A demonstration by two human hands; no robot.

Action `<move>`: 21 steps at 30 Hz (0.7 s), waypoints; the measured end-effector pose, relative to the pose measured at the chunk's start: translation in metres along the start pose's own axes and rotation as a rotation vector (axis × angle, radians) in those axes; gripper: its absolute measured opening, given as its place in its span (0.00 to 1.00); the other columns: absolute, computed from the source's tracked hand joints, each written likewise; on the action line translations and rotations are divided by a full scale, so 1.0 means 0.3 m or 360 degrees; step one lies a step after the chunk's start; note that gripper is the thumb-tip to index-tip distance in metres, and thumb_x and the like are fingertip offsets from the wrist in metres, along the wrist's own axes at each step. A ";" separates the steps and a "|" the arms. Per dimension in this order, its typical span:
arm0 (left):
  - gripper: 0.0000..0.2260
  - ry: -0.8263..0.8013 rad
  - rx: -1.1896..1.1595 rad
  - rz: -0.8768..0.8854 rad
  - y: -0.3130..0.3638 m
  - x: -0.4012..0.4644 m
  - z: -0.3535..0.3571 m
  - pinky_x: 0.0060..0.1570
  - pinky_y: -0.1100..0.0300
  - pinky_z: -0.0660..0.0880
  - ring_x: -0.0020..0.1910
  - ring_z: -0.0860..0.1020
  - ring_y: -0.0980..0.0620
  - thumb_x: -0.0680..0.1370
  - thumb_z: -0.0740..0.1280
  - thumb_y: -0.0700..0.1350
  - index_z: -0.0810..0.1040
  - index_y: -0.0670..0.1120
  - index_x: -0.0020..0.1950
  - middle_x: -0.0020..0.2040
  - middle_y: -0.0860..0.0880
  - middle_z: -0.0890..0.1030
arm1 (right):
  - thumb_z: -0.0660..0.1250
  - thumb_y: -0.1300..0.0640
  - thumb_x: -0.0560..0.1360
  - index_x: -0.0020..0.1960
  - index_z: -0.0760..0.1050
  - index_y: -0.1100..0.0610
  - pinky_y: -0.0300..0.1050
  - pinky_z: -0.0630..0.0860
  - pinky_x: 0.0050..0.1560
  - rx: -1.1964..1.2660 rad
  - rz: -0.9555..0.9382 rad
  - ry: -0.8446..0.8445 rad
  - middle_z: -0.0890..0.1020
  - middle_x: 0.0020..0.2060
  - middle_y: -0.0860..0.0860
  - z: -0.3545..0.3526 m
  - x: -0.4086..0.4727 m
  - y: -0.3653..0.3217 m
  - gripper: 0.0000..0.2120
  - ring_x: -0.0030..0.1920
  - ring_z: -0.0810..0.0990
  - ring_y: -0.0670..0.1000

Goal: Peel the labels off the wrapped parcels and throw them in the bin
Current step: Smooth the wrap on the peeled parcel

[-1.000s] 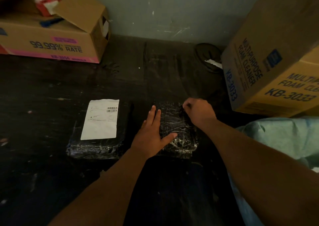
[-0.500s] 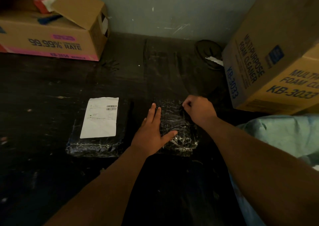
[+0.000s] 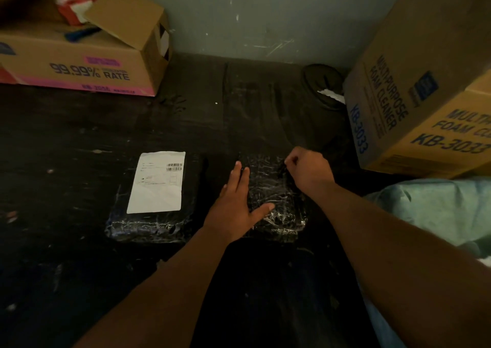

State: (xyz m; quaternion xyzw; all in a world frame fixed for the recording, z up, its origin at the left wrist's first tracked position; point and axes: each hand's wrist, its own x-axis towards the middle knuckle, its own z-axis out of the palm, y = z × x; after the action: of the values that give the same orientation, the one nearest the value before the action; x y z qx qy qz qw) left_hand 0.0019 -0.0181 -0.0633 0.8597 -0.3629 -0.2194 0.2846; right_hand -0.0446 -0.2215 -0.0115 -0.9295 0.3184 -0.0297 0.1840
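Left hand (image 3: 236, 204) flat, fingers spread, pinning right parcel (image 3: 273, 201); right hand (image 3: 308, 167) pinched at its far corner, contents unclear. Next: labelled parcel (image 3: 151, 222).

Black, glossy-wrapped parcel (image 3: 276, 198) beneath the fingers (image 3: 240, 177); second black parcel (image 3: 154, 214) beside them bearing a white, barcoded label (image 3: 158, 182). Tan carton (image 3: 79, 63) with pink band; tan carton (image 3: 414, 103) with blue lettering.

We see a dark, scuffed floor (image 3: 79, 140) flecked with pale marks. On it lie two black wrapped parcels: the left one (image 3: 156, 220) carries a white label (image 3: 158, 182), the right one (image 3: 276, 201) sits just beside it. An open cardboard box (image 3: 79, 68) rests far left, a tall carton (image 3: 414, 108) far right.
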 end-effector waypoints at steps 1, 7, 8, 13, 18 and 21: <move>0.47 -0.0003 -0.0008 0.0006 -0.002 -0.001 0.001 0.76 0.42 0.61 0.81 0.46 0.49 0.75 0.60 0.72 0.41 0.51 0.83 0.81 0.58 0.33 | 0.64 0.53 0.79 0.47 0.79 0.51 0.47 0.79 0.45 0.0138 0.0038 -0.0013 0.83 0.43 0.51 -0.006 0.001 0.011 0.06 0.43 0.82 0.52; 0.50 -0.0026 -0.0070 -0.0025 -0.024 0.005 0.011 0.74 0.40 0.63 0.81 0.49 0.45 0.70 0.57 0.78 0.40 0.54 0.82 0.79 0.62 0.31 | 0.67 0.48 0.77 0.48 0.79 0.49 0.45 0.77 0.44 -0.0064 -0.0167 -0.0010 0.80 0.46 0.51 0.017 -0.029 0.016 0.06 0.43 0.80 0.50; 0.50 -0.0022 -0.0069 -0.0018 -0.025 0.005 0.011 0.74 0.40 0.63 0.81 0.48 0.46 0.70 0.56 0.78 0.40 0.53 0.83 0.80 0.62 0.32 | 0.66 0.48 0.77 0.49 0.79 0.50 0.46 0.77 0.44 -0.0153 -0.0182 0.0011 0.79 0.46 0.52 0.024 -0.029 0.010 0.07 0.43 0.80 0.52; 0.50 -0.0014 -0.0057 0.0001 -0.006 0.001 -0.002 0.76 0.41 0.60 0.81 0.46 0.49 0.71 0.57 0.76 0.41 0.52 0.83 0.80 0.59 0.33 | 0.63 0.51 0.79 0.47 0.78 0.52 0.51 0.80 0.48 -0.0069 0.0003 0.0068 0.83 0.45 0.52 0.027 0.008 0.002 0.07 0.45 0.82 0.53; 0.51 -0.0036 -0.0065 -0.0011 -0.013 -0.003 0.000 0.75 0.40 0.60 0.82 0.47 0.46 0.69 0.55 0.78 0.40 0.53 0.83 0.80 0.61 0.32 | 0.63 0.48 0.80 0.52 0.80 0.49 0.50 0.80 0.53 0.0461 0.0157 0.0041 0.84 0.48 0.50 -0.007 -0.003 0.034 0.09 0.48 0.82 0.50; 0.51 -0.0058 -0.0054 -0.0040 -0.012 -0.003 -0.001 0.76 0.39 0.60 0.81 0.47 0.45 0.70 0.56 0.78 0.39 0.54 0.82 0.79 0.61 0.31 | 0.67 0.44 0.77 0.51 0.79 0.49 0.45 0.77 0.48 0.0203 0.0020 0.0004 0.79 0.46 0.48 0.014 -0.036 -0.001 0.10 0.46 0.79 0.49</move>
State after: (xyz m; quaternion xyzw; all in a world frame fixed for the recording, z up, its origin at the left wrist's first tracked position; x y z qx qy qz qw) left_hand 0.0034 -0.0153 -0.0654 0.8550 -0.3535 -0.2448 0.2898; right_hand -0.0523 -0.2133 -0.0146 -0.9138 0.3220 -0.0500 0.2425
